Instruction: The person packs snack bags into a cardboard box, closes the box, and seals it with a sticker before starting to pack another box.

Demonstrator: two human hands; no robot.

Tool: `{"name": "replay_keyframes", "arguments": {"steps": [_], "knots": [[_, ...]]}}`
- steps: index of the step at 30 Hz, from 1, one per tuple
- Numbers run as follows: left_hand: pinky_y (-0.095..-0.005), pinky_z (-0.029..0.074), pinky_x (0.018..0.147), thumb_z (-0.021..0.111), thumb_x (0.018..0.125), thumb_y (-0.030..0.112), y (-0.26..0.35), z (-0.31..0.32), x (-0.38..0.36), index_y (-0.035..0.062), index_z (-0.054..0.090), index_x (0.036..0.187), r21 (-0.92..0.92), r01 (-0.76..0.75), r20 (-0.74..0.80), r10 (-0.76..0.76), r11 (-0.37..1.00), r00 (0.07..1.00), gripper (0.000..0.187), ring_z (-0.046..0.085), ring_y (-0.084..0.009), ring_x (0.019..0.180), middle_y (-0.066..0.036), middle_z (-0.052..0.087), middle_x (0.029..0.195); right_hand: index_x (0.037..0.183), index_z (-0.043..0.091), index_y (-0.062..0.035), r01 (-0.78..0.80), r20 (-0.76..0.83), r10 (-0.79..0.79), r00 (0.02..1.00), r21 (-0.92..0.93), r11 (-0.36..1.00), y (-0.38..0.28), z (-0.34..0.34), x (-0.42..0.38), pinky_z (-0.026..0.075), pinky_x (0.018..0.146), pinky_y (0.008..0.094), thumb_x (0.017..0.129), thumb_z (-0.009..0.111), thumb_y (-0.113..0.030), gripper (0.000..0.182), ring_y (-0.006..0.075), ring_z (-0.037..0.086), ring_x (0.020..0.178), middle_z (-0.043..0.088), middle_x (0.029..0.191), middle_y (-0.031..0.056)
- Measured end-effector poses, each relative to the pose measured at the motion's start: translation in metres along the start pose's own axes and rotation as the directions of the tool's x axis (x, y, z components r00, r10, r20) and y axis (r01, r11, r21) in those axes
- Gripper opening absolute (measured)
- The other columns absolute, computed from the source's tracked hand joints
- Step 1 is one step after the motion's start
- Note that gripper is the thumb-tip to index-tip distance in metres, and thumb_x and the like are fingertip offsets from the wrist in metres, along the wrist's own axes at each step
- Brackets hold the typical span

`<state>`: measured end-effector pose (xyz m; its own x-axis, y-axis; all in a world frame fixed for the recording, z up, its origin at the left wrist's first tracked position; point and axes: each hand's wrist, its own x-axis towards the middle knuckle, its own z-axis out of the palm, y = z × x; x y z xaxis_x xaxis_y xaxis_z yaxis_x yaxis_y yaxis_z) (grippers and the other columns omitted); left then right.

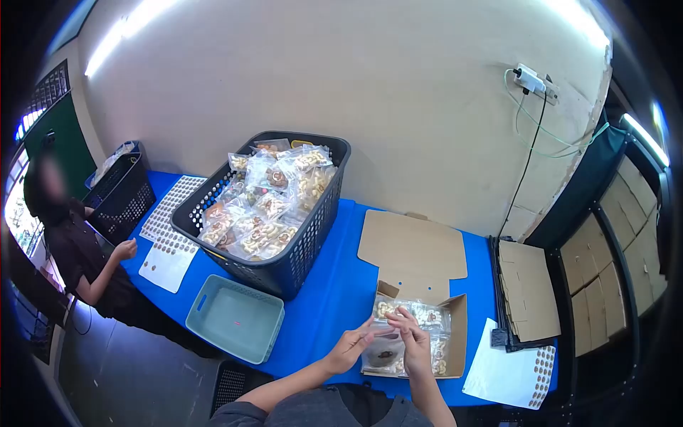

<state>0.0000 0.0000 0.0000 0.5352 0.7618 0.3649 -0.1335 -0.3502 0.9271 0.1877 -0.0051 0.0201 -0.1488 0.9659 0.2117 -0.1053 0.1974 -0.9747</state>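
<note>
Both of my hands are over an open cardboard box [459, 334] on the blue table. Clear bags of pale nuts [430, 317] lie in the box. A clear bag with a dark round sticker [386, 354] hangs between my hands, above the box's left part. My left hand [348, 349] is closed on the bag's left edge. At the bag's upper right is my right hand [413, 341], its fingers bent close to the plastic; whether they grip it is unclear.
A dark basket [313, 249] full of nut bags and a green tray [238, 317] stand left. Sticker sheets [171, 263] lie beyond, another [498, 370] at right beside flat cardboard [530, 292]. A person [92, 256] stands far left near another basket [124, 196].
</note>
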Motion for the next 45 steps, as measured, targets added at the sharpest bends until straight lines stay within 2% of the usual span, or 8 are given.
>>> {"name": "replay_keyframes", "arguments": {"steps": [2, 6, 13, 21, 30, 36, 39, 45], "knots": [[-0.0366, 0.034, 0.107, 0.062, 0.092, 0.026, 0.019, 0.007, 0.0, 0.0004, 0.05, 0.133, -0.318, 0.082, -0.071, -0.11, 0.944, 0.991, 0.05, 0.053, -0.0222, 0.12, -0.013, 0.056, 0.13, 0.109, 0.067, -0.0034, 0.124, -0.061, -0.127, 0.99, -0.054, 0.991, -0.009, 0.006, -0.001, 0.023, 0.111, 0.0504, 0.099, 0.047, -0.031, 0.035, 0.0327, 0.036, 0.134, 0.066, 0.114, 0.0152], [-0.0312, 0.044, 0.096, 0.064, 0.091, 0.013, 0.028, 0.017, 0.001, -0.0018, 0.054, 0.127, -0.109, 0.259, -0.027, -0.264, 0.96, 0.964, 0.04, 0.055, -0.0142, 0.111, -0.01, 0.061, 0.12, 0.115, 0.062, 0.0015, 0.132, -0.14, -0.1, 0.985, 0.25, 0.959, -0.013, 0.009, -0.005, 0.027, 0.111, 0.0425, 0.101, 0.042, -0.03, 0.04, 0.0269, 0.039, 0.132, 0.063, 0.118, 0.0167], [-0.0248, 0.048, 0.087, 0.055, 0.097, 0.015, 0.019, 0.014, 0.007, -0.0001, 0.054, 0.123, -0.358, 0.18, -0.311, -0.298, 0.916, 0.902, 0.031, 0.057, -0.0099, 0.103, -0.009, 0.062, 0.115, 0.126, 0.052, 0.004, 0.074, -0.244, -0.039, 0.969, 0.139, 0.987, -0.008, 0.034, -0.009, 0.04, 0.1, 0.031, 0.097, 0.053, -0.018, 0.036, 0.0202, 0.051, 0.118, 0.06, 0.12, 0.0159], [-0.0316, 0.039, 0.101, 0.056, 0.093, 0.004, -0.004, 0.027, -0.001, 0.0007, 0.041, 0.135, -0.325, 0.179, -0.15, -0.237, 0.929, 0.96, 0.045, 0.048, -0.0151, 0.12, -0.009, 0.051, 0.127, 0.109, 0.062, 0.0017, -0.134, -0.137, 0.17, 0.976, 0.237, 0.962, 0.004, 0.018, -0.009, 0.047, 0.085, 0.0269, 0.094, 0.06, -0.016, 0.023, 0.013, 0.061, 0.095, 0.065, 0.1, 0.007], [-0.0381, 0.039, 0.103, 0.065, 0.084, 0.004, 0.018, 0.012, 0.006, 0.0053, 0.031, 0.142, -0.016, 0.193, -0.183, -0.193, 0.981, 0.964, 0.067, 0.047, -0.0208, 0.124, -0.011, 0.042, 0.137, 0.107, 0.061, 0.0011, -0.008, -0.57, 0.034, 0.821, 0.048, 0.999, 0.017, -0.024, -0.001, 0.049, 0.082, 0.0305, 0.1, 0.048, -0.03, 0.034, 0.0158, 0.063, 0.089, 0.067, 0.091, 0.0089], [-0.0319, 0.045, 0.093, 0.054, 0.089, 0.0, 0.041, -0.084, 0.011, 0.0019, 0.054, 0.117, 0.336, -0.038, -0.607, 0.248, 0.941, 0.755, 0.028, 0.056, -0.0165, 0.107, -0.01, 0.057, 0.115, 0.112, 0.057, -0.0024, 0.216, -0.742, 0.444, 0.502, 0.605, 0.767, 0.091, -0.123, -0.017, 0.049, 0.088, 0.0372, 0.098, 0.049, -0.032, 0.034, 0.0235, 0.06, 0.1, 0.062, 0.108, 0.0134], [-0.0301, 0.042, 0.094, 0.052, 0.092, 0.005, 0.078, -0.133, 0.016, 0.0006, 0.054, 0.115, 0.493, 0.04, -0.716, 0.379, 0.869, 0.586, 0.024, 0.054, -0.0179, 0.109, -0.009, 0.057, 0.115, 0.116, 0.053, -0.0028, 0.078, -0.392, 0.533, 0.75, 0.852, 0.518, 0.127, -0.147, -0.039, 0.047, 0.094, 0.0456, 0.092, 0.054, -0.021, 0.03, 0.0277, 0.059, 0.104, 0.06, 0.114, 0.0133], [-0.0387, 0.039, 0.1, 0.059, 0.089, 0.021, 0.086, -0.263, 0.04, -0.0008, 0.053, 0.12, 0.743, 0.382, -0.597, 0.285, 0.55, 0.75, 0.038, 0.051, -0.0281, 0.117, -0.016, 0.055, 0.12, 0.125, 0.048, -0.0017, -0.203, -0.411, 0.505, 0.759, 0.588, 0.783, 0.13, -0.115, -0.051, 0.05, 0.088, 0.0381, 0.082, 0.064, -0.004, 0.046, 0.0263, 0.058, 0.107, 0.059, 0.113, 0.0163]]}}
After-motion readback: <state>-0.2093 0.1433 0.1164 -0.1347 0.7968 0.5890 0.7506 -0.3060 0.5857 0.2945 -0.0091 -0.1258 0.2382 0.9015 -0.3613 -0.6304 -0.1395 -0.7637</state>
